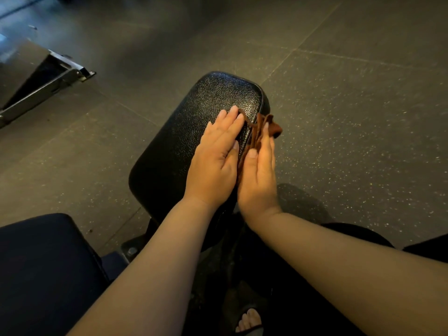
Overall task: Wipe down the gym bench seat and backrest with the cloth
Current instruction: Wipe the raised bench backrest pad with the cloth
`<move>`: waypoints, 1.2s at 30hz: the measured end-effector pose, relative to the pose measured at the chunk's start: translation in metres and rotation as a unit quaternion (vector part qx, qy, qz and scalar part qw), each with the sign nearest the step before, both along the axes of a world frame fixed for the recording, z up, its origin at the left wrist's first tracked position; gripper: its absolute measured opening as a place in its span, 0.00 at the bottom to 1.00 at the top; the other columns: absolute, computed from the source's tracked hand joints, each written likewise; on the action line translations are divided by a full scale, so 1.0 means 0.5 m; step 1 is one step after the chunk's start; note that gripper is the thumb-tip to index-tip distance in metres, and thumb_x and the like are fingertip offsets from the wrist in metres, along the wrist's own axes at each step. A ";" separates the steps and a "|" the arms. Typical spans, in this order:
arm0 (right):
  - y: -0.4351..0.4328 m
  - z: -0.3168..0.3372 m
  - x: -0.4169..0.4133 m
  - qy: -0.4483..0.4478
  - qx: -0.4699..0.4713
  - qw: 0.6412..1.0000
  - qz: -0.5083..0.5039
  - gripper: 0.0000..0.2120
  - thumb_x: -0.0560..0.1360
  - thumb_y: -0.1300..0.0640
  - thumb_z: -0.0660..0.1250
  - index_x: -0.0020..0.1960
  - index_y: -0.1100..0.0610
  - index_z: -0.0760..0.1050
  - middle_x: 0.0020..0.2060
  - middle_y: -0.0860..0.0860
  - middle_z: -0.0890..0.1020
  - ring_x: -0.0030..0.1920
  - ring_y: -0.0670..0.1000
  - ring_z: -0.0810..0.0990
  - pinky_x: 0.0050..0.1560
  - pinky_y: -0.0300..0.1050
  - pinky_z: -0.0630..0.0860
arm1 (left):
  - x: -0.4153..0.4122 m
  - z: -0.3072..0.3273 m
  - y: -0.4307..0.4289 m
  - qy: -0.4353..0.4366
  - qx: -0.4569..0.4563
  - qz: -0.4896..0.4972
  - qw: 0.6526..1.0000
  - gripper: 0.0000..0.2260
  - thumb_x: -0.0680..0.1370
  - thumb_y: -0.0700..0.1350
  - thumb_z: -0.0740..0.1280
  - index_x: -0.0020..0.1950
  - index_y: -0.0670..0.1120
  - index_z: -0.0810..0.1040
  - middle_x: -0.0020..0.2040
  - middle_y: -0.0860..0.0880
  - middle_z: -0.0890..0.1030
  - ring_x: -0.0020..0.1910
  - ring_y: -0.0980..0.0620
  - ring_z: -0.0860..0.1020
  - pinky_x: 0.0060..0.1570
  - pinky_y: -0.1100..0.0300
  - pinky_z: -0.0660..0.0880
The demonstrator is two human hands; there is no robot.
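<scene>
The black leather bench seat [179,141] fills the middle of the view, its narrow end pointing away from me. A brown cloth [260,128] hangs over the seat's right edge. My left hand [215,156] lies flat on the seat with straight fingers, their tips touching the cloth's upper edge. My right hand [259,175] presses the cloth against the seat's right side with straight fingers. A second dark pad [43,270], the backrest, sits at the lower left.
Speckled grey rubber floor tiles [351,105] surround the bench. A metal frame of another machine [46,78] stands at the upper left. My sandalled foot [249,321] is on the floor below the seat, beside the bench's bolted bracket [131,249].
</scene>
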State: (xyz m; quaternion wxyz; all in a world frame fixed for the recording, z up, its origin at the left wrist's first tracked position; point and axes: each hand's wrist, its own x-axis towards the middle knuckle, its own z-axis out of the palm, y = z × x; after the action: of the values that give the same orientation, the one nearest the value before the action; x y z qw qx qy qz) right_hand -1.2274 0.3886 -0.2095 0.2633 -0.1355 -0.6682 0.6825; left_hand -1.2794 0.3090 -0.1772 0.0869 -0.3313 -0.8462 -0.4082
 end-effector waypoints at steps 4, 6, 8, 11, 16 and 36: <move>0.057 0.026 -0.056 -0.030 0.000 0.999 -0.019 0.24 0.86 0.55 0.48 0.81 0.46 0.52 0.81 0.48 0.54 0.77 0.42 0.57 0.74 0.34 0.58 | -0.005 0.001 -0.005 -0.001 0.002 -0.013 1.000 0.22 0.81 0.34 0.58 0.76 0.44 0.69 0.78 0.47 0.65 0.80 0.52 0.58 0.80 0.48 0.50; 0.040 0.013 -0.038 -0.025 0.005 1.000 -0.013 0.24 0.86 0.54 0.48 0.82 0.48 0.52 0.81 0.49 0.56 0.78 0.45 0.58 0.78 0.43 0.58 | -0.003 0.000 -0.015 -0.003 -0.004 -0.023 1.000 0.22 0.81 0.34 0.57 0.76 0.43 0.69 0.78 0.47 0.65 0.80 0.52 0.57 0.80 0.50 0.49; -0.013 -0.014 0.009 -0.025 0.004 1.000 -0.002 0.26 0.84 0.52 0.49 0.82 0.50 0.52 0.81 0.50 0.57 0.79 0.45 0.57 0.79 0.47 0.56 | 0.000 -0.005 -0.023 0.008 -0.012 -0.022 1.000 0.22 0.81 0.35 0.57 0.76 0.43 0.69 0.78 0.47 0.65 0.80 0.52 0.57 0.80 0.50 0.50; -0.073 -0.038 0.064 -0.013 -0.001 1.000 0.024 0.27 0.84 0.52 0.50 0.82 0.48 0.51 0.81 0.48 0.55 0.79 0.43 0.55 0.79 0.47 0.57 | 0.002 -0.011 -0.024 0.019 -0.010 -0.012 1.000 0.22 0.82 0.36 0.57 0.76 0.44 0.69 0.78 0.48 0.65 0.80 0.53 0.58 0.80 0.49 0.51; -0.010 -0.007 -0.032 -0.024 -0.040 0.998 -0.052 0.26 0.83 0.49 0.49 0.81 0.48 0.55 0.80 0.51 0.58 0.79 0.47 0.58 0.78 0.51 0.58 | -0.002 -0.011 -0.021 0.028 -0.007 -0.011 1.000 0.22 0.81 0.36 0.58 0.76 0.43 0.70 0.78 0.47 0.66 0.79 0.51 0.59 0.80 0.50 0.51; -0.038 -0.011 0.041 -0.028 0.020 0.999 0.001 0.24 0.86 0.58 0.51 0.81 0.51 0.55 0.81 0.50 0.56 0.76 0.38 0.56 0.71 0.25 0.53 | 0.017 -0.016 -0.025 0.004 0.014 -0.002 1.000 0.22 0.81 0.35 0.57 0.75 0.44 0.70 0.78 0.48 0.66 0.79 0.52 0.58 0.80 0.47 0.51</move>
State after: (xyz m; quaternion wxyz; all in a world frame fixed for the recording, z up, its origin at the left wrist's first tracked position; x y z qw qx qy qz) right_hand -1.2069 0.3696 -0.2149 0.2469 -0.1485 -0.6887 0.6653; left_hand -1.2710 0.2966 -0.1852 0.0940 -0.3332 -0.8393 -0.4191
